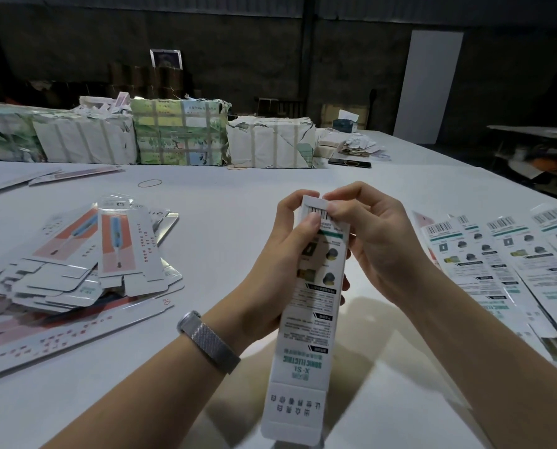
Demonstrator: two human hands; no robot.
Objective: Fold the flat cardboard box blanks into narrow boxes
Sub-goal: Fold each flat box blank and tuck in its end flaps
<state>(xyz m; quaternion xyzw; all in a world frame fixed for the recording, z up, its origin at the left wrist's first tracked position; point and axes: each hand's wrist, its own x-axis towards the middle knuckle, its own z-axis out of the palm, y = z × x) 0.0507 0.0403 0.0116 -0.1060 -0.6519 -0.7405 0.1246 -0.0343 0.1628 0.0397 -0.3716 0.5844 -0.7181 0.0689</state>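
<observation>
A long narrow white box (306, 322) with a barcode and green print stands nearly upright above the table in front of me. My left hand (280, 260) grips its upper part from the left, thumb on the barcode. My right hand (371, 234) pinches the box's top end flap from the right, fingertips curled over the top edge. The bottom flap hangs unfolded near the frame's lower edge. A row of flat blanks (504, 254) with the same print lies to the right. A pile of folded boxes (86, 257) with pink and blue print lies on the left.
Paper-wrapped strapped bundles (180, 134) line the far side of the white table (225, 215). A rubber band (150, 183) lies mid-table. A dark phone (349, 163) and loose papers sit at the back right. Large flat pink-printed sheets (44, 338) lie under the left pile.
</observation>
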